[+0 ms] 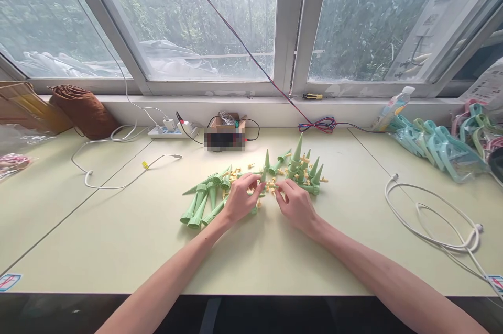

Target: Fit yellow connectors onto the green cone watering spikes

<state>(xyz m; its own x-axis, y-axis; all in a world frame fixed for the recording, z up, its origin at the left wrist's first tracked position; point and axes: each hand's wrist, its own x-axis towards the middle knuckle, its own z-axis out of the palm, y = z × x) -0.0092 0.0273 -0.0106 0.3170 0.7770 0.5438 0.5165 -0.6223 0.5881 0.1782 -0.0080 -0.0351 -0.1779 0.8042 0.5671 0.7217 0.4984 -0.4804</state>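
Observation:
My left hand (242,198) is closed, thumb and fingertips pinched at a small green cone-shaped watering spike (263,175). My right hand (295,204) faces it, its thumb and forefinger pinched on the end of a small yellow plastic valve (271,185) between the two hands. How the valve and spike join is too small to tell. Left of my left hand lies a heap of green watering spikes (199,206), some partly hidden by the hand. Beyond my right hand, several green spikes with yellow valves (297,158) stand or lean together. Small loose yellow valves (250,166) lie around.
A small open box (240,123) and a power strip (173,131) stand at the back near the windowsill. White cables (113,186) lie left, and a coiled white cable (436,242) lies right. Bagged green clips (436,145), a bottle (395,109) and a brown bag (82,111) sit further out.

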